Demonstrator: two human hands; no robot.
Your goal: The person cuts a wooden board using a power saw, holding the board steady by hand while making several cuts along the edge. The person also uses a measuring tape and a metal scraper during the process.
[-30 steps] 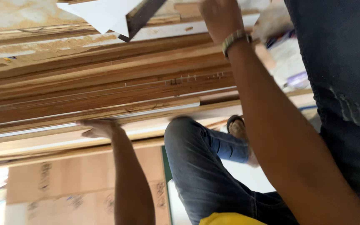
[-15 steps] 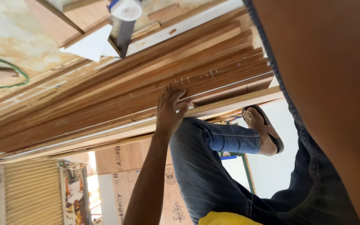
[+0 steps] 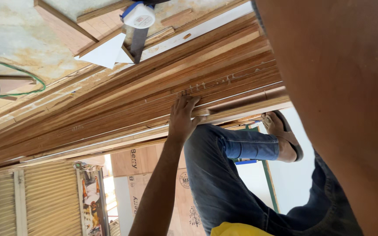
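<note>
1. Your left hand (image 3: 183, 119) lies flat on the wood strips (image 3: 154, 102), its grip spread, fingers touching the top edges.
2. Your right arm fills the right side; its grip is out of view.
3. The strips lie stacked, running diagonally, near a tape measure (image 3: 139, 16).

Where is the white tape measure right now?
Head view, top centre: the tape measure lies on the floor beside a white triangular offcut, above the stacked wooden strips.
</note>
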